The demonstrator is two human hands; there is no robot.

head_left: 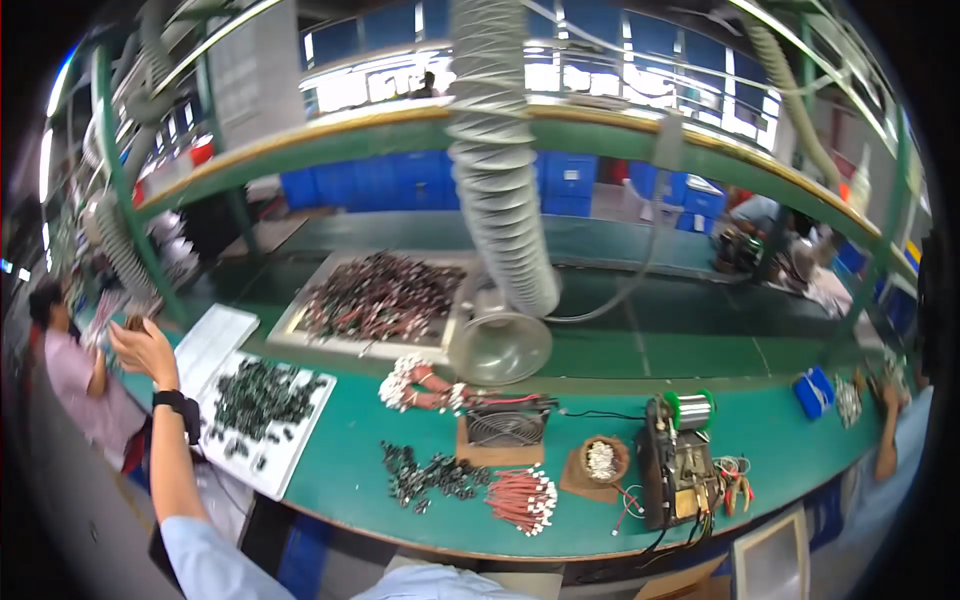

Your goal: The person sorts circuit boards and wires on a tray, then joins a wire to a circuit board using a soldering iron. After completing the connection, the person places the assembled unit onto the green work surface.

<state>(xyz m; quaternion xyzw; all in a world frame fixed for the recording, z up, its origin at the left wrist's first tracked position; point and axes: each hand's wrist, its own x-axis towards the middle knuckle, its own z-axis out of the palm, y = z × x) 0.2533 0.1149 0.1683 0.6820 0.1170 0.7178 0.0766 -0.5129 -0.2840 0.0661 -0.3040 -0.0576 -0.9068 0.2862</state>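
My left hand (146,352) is raised at the far left, with a dark band around its wrist. Its fingers are curled around a small brownish thing (134,322) too blurred to make out. Below it, a white tray (312,440) holds many small black parts (262,400). A white lid or sheet (215,345) lies behind that tray. My right hand is not in view. Nearer the middle of the green bench lie a pile of black parts (430,476) and a bundle of red wires with white connectors (522,500).
A fume hose (495,180) hangs mid-bench beside a tray of wires (290,325). A small fan (505,425), a round pot of white connectors (600,460) and a machine with a wire spool (690,410) stand on the bench. Co-workers (95,385) sit at both sides.
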